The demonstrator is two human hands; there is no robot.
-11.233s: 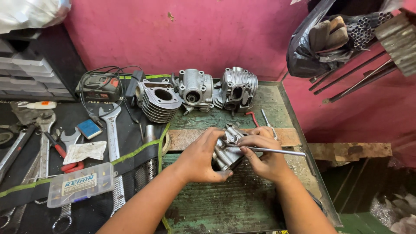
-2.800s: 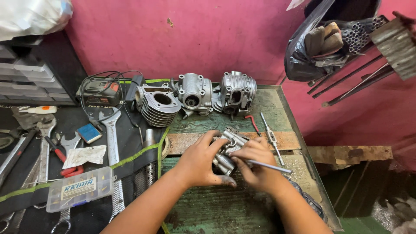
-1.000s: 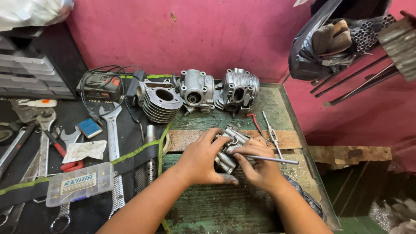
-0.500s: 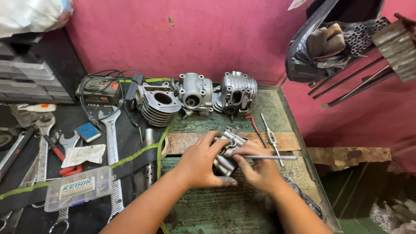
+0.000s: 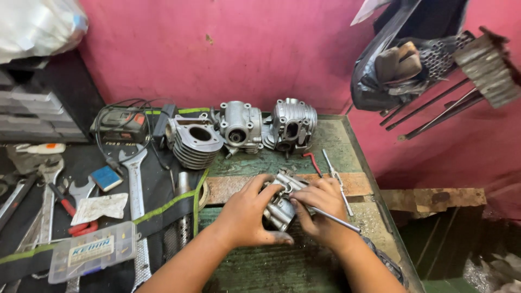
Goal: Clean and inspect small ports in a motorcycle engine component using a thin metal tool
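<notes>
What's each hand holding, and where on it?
Left hand grips the left side of the small silver cast-metal engine part. Right hand steadies its right side and holds a thin steel rod near its inner end.

Bare green bench (image 5: 282, 266) lies open near the body; three engine castings (image 5: 239, 127) block the back edge.

Silver engine part (image 5: 279, 201) – green bench (image 5: 304, 260) – pink wall (image 5: 228, 49)

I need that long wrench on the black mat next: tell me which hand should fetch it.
Probably left. The left hand lies nearer the wrench; the right hand grips a metal rod against the engine part.
</notes>
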